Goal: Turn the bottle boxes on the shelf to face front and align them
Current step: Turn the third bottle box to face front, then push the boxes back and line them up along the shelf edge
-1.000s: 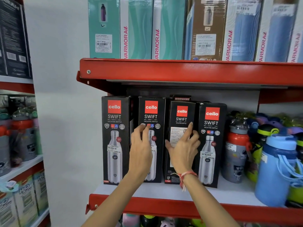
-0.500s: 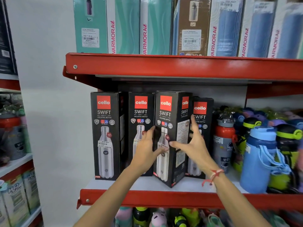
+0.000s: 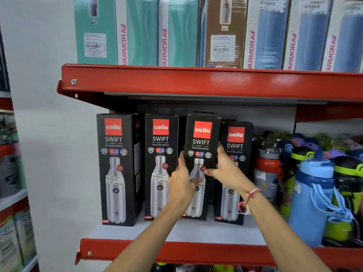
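Note:
Several black Cello Swift bottle boxes stand in a row on the red-edged shelf. The leftmost box and the second box face front. The third box also shows its front and stands a little tilted. My left hand grips its left edge and my right hand grips its right edge. The fourth box faces front, set slightly back, partly hidden by my right hand.
Loose bottles crowd the shelf's right side: a red-and-grey one and a blue one nearest. Tall Varmora boxes fill the upper shelf. Another shelf unit stands at the far left.
The third box, first showing its side panel, has been turned between both hands so its front faces out, then pushed back into the row.

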{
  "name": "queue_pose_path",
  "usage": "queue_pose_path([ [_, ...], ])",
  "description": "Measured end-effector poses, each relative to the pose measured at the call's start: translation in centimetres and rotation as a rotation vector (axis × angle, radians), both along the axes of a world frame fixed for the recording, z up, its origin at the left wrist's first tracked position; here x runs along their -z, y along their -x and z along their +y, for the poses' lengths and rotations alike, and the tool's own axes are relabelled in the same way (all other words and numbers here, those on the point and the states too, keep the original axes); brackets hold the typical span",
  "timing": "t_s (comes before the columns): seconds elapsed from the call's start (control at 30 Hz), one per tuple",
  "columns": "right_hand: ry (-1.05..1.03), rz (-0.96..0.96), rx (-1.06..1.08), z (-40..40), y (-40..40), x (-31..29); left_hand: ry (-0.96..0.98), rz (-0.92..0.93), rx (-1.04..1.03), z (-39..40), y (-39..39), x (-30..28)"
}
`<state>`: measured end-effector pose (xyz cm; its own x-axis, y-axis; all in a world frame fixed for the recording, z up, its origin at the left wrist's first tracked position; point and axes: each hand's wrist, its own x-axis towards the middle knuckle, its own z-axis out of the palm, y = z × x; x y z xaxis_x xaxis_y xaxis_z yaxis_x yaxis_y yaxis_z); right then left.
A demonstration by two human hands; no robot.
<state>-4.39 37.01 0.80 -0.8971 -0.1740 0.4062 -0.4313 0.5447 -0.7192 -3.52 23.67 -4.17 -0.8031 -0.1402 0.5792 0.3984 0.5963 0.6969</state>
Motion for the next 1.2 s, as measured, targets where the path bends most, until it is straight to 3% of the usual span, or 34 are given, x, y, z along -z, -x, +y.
queue_pose_path([
  [0.33, -0.022, 0.111, 0.237, -2.5, 1.4, 2.0, 0.134, -0.05, -0.115, 0.8, 2.4, 1.3],
  [0.6, -0.001, 0.251, 0.34, -4.4, -1.1, 1.0, 0.48, -0.043, -0.22, -0.8, -0.6, -1.0],
  [0.8, 0.164, 0.393, 0.239, -8.4, -4.1, 1.4, 0.125, 0.371, -0.123, -7.3, -3.4, -1.6],
  [0.93, 0.225, 0.209, -0.08, -12.9, -5.2, 4.0, -0.109, 0.527, -0.214, -13.9, -4.3, 1.1],
  [1.0, 0.163, 0.081, -0.142, -15.4, -5.2, 6.0, -0.192, 0.457, -0.271, -17.0, -4.3, 2.6],
  [1.07, 0.159, -0.07, -0.193, -17.9, -5.2, 7.6, -0.247, 0.261, -0.232, -19.2, -4.1, 3.8],
  [1.2, 0.179, -0.171, -0.265, -21.2, -5.2, 9.4, -0.26, -0.025, 0.126, -21.4, -4.2, 4.9],
])
